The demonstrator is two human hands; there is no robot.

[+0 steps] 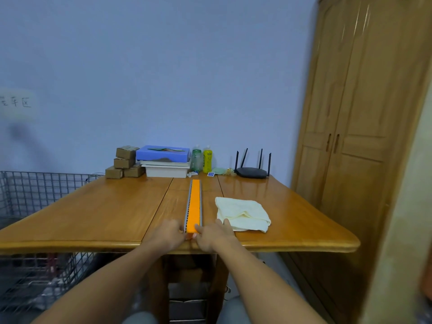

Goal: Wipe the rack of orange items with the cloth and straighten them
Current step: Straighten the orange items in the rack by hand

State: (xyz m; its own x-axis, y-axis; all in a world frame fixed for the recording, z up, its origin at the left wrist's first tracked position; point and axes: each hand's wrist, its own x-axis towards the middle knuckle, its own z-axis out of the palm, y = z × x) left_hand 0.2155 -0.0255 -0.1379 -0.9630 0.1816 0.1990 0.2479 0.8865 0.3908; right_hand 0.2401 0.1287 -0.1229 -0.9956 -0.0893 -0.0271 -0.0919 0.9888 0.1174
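Note:
A long narrow grey rack (189,202) filled with a row of orange items (195,204) lies on the wooden table (93,211), running from the near edge toward the far side. My left hand (169,232) grips the rack's near end from the left. My right hand (214,235) grips the same end from the right, fingers pinching the nearest orange items. A pale yellow cloth (242,215) lies crumpled on the table just right of the rack, touching my right hand's back.
At the table's far side stand stacked cardboard boxes (125,162), a blue box on white trays (163,161), two bottles (202,159) and a black router (252,170). A wire cage (35,195) is left, a wooden wardrobe (355,136) right.

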